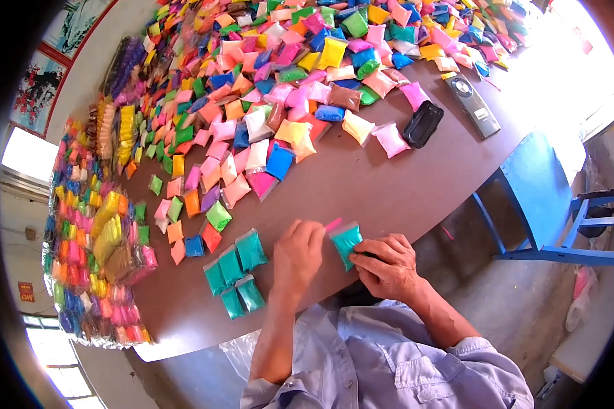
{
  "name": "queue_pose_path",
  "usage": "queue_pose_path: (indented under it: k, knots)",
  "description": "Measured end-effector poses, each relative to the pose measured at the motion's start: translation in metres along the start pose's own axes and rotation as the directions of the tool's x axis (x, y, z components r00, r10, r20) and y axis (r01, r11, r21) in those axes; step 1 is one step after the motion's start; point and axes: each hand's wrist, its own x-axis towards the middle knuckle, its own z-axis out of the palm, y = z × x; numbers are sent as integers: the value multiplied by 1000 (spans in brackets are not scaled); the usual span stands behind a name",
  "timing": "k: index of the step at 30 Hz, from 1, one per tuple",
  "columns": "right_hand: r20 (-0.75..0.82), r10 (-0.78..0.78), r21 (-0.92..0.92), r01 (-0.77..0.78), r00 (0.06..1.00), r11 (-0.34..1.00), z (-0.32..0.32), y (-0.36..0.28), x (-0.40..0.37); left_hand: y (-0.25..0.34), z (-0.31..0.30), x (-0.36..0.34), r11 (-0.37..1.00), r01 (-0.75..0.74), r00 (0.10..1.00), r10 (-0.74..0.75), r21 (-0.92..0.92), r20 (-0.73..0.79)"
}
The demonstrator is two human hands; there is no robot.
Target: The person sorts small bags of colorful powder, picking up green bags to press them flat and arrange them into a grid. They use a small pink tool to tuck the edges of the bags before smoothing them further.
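Between my two hands is a teal packet (346, 244). My right hand (389, 264) pinches its right edge, fingers closed on it. On the other side, my left hand (299, 255) has its fingers curled together near a thin pink strip (333, 223) at the packet's top left corner; what that hand holds, if anything, is too small to make out. Left of my left hand, several teal packets (230, 267) lie close together in two rows on the brown table (361, 184).
A large heap of coloured packets (280, 109) covers the table's far side. More packets in bundles (92, 238) line the left edge. A black tray (424, 124) and a grey device (472, 102) lie at the right. A blue chair (539, 191) stands beyond the right edge.
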Motion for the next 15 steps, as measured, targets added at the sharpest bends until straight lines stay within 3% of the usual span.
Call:
queue_pose_path:
  k: [4, 6, 10, 15]
  knots:
    - [9, 17, -1, -17, 1000, 1000, -1, 0, 1, 18, -6, -18, 999, -8, 1000, 8, -49, -12]
    - [-5, 23, 0, -23, 1000, 1000, 1, 0, 1, 25, -4, -32, 994, -87, 996, 85, -63, -26]
    - [-3, 16, -4, -16, 1000, 1000, 5, 1, 0, 14, 11, -43, 997, -12, 998, 7, -75, -58]
    - [7, 24, -9, -24, 1000, 1000, 3, -2, 3, 5, 10, -21, 999, -30, 995, 27, -26, -93]
